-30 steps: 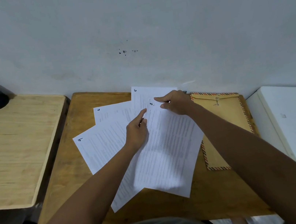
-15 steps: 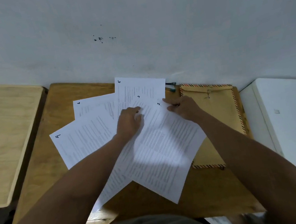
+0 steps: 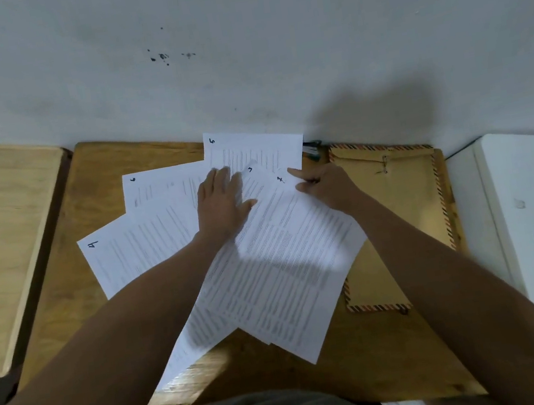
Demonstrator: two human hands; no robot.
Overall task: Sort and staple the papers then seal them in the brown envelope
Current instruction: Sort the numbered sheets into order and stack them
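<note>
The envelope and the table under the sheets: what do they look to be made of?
The envelope looks like matte brown kraft paper, with a striped printed border and a string-tie clasp. The table looks like wood with a slight sheen, since grain lines show along its near edge.

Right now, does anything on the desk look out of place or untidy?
Yes. The papers lie fanned out at different angles, not stacked, and one sheet hangs over the desk's front edge. The top sheets also cover part of the brown envelope.
</note>
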